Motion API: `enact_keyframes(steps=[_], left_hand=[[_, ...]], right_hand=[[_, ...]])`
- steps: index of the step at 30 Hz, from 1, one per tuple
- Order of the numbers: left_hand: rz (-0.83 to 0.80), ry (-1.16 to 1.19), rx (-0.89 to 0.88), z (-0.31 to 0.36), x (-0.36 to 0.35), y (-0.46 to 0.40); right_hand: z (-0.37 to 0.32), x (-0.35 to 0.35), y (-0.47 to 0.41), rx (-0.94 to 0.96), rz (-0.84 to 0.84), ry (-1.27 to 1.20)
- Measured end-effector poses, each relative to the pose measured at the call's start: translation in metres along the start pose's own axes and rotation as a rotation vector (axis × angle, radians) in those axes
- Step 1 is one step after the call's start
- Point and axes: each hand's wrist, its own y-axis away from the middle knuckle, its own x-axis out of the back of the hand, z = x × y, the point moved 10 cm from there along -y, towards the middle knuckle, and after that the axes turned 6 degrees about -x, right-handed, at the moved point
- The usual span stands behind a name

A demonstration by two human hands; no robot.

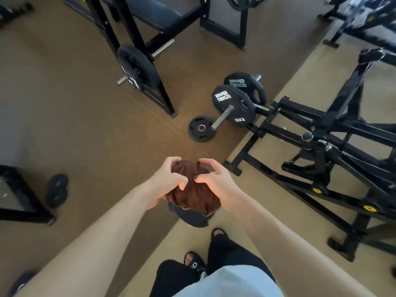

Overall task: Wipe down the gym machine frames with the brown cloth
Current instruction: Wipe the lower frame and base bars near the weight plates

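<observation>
I bunch the crumpled brown cloth (194, 189) in both curled hands, left hand (169, 179) and right hand (216, 181) (centre frame), with the black steel machine frame (321, 129) at right not yet touched.

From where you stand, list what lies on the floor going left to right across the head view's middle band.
Two small stacked plates → plate-loaded rack upright → flat loose plate → 15KG plate on its peg → black machine frame.

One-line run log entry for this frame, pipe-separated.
phase: cloth prep | left hand: grips brown cloth | right hand: grips same cloth | contact with black machine frame: none | cloth: bunched
</observation>
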Motion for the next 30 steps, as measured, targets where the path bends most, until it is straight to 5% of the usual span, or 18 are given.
enact_keyframes(steps=[11,30], left_hand=[[-0.209,-0.426,-0.125,0.056,0.028,-0.057],[-0.612,-0.665,-0.358,0.172,0.225,-0.223]], right_hand=[[-0.052,-0.011,-0.05,0.069,0.08,-0.059],[-0.208,-0.135,-0.156,0.105,0.662,-0.304]])
